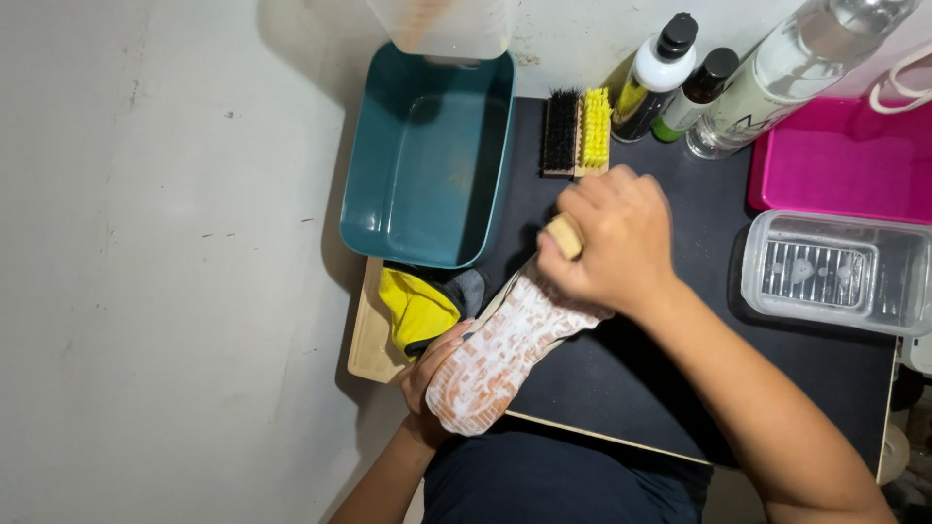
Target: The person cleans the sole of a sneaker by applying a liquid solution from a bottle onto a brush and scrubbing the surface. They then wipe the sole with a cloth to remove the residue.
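Head view: right hand (614, 238) clamped on wooden brush (565, 236), seemingly against soapy shoe sole (500, 354); left hand (432, 374) gripping shoe at seven o'clock; teal tub (427, 155) at eleven.

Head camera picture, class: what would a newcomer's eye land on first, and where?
At centre, a shoe lies sole up, foamy, with the left hand at its toe and the right hand pressing a wooden-handled brush on its heel. Upper right sits a bright pink tray; upper centre, a teal tub.
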